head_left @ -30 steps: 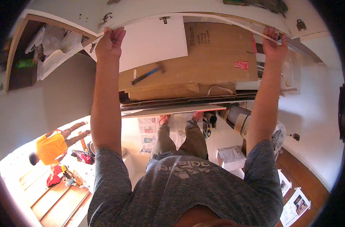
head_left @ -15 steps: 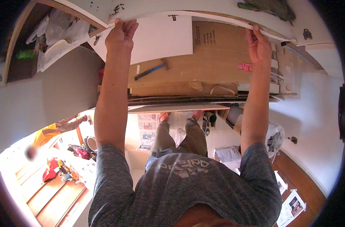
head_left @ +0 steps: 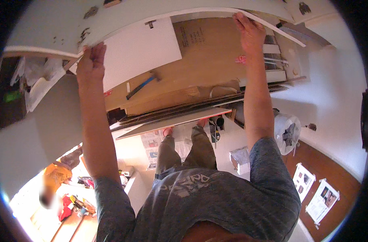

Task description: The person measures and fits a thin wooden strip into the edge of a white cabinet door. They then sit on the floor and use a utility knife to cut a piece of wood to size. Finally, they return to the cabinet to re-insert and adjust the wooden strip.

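Observation:
A long, thin white strip (head_left: 200, 9) runs in a bow across the top of the view. My left hand (head_left: 91, 62) is closed on it toward its left end, by the corner of a wooden frame. Farther right, the fingers of my right hand (head_left: 250, 34) pinch the strip, whose right end sticks out past them. Below the strip lie a white panel (head_left: 139, 52) and a sheet of brown cardboard (head_left: 208, 56). A hammer (head_left: 143, 86) with a blue and black handle rests on the cardboard, between my forearms.
An open compartment (head_left: 30, 80) with plastic sheeting is at the left. Stacked boards (head_left: 172, 115) cross before my legs. At lower left, a person in orange (head_left: 57, 177) is near scattered items. A plastic-wrapped bundle (head_left: 287, 131) stands by the right wall. Printed sheets (head_left: 323, 199) hang at lower right.
The whole view has turned, with the cardboard and hammer shifting left and down. Both hands still hold the strip, and its right end now stands farther from the far panel's hinge.

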Available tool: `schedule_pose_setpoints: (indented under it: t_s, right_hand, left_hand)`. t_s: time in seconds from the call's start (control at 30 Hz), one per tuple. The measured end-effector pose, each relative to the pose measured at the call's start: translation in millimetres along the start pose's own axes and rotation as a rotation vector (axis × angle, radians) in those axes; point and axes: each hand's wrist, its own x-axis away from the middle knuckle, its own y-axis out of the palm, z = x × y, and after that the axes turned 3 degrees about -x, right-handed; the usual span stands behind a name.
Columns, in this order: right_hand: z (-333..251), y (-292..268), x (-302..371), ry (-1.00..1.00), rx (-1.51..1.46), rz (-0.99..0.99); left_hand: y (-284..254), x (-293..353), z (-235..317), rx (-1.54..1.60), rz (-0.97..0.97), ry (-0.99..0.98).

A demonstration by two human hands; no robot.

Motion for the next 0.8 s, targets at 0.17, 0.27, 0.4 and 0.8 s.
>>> schedule_pose_setpoints:
  t_s: [0.17,0.27,0.4,0.8]
  right_hand:
    - [6.3,5.8,1.8,-0.069,0.094,0.083]
    - [0.3,7.2,8.5,-0.076,0.306,0.083]
    - [-2.2,12.1,8.0,-0.022,0.031,0.103]
    - [6.8,11.7,7.4,-0.053,0.016,0.145]
  left_hand:
    - [-3.4,-2.3,4.2,-0.066,0.007,0.021]
    - [-6.5,-6.3,6.3,-0.140,-0.055,0.051]
    - [-10.2,-12.3,7.4,-0.061,-0.095,0.035]
    - [-21.0,-27.4,14.9,-0.071,-0.035,-0.039]
